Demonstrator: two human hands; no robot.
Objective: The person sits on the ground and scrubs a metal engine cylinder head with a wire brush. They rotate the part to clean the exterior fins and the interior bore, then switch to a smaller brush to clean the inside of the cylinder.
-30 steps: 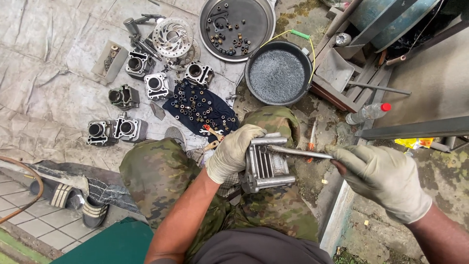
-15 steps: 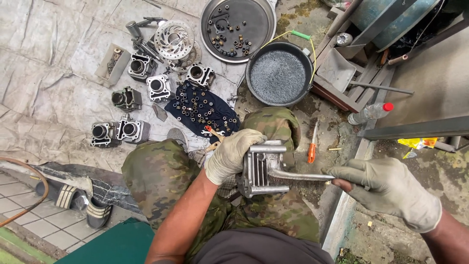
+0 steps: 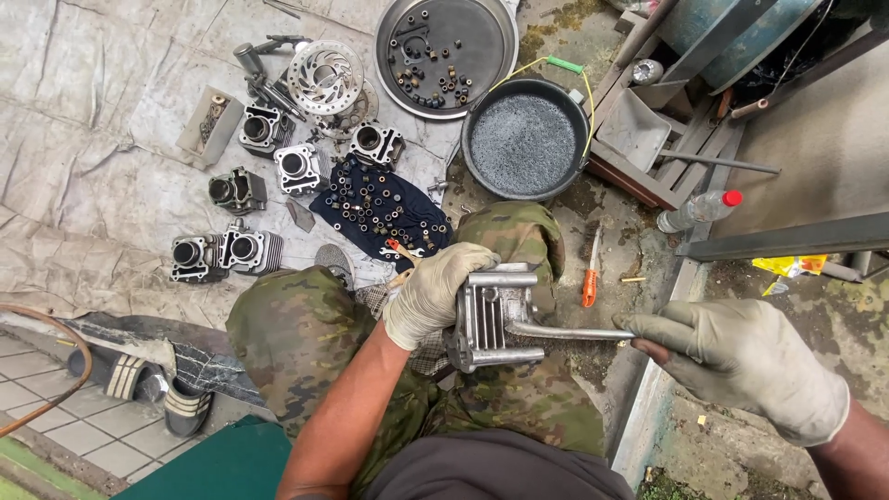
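The metal rod (image 3: 565,331) now sits lower against the finned engine cylinder (image 3: 491,317); gloved left hand (image 3: 435,292) grips the cylinder, right hand (image 3: 741,366) clasps the rod, prying; steadier leverage looks needed.

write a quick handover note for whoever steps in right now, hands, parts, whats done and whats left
Left hand, gloved, grips the finned engine cylinder over the lap.
Right hand, gloved, holds a metal bar with its tip in the cylinder's side.
Six more cylinders and a brake disc lie on the tarp. Small fittings sit on the dark cloth and in the round tray. The black pan holds grey grit.
Done: parts laid out.
Left: this cylinder is not yet set down.
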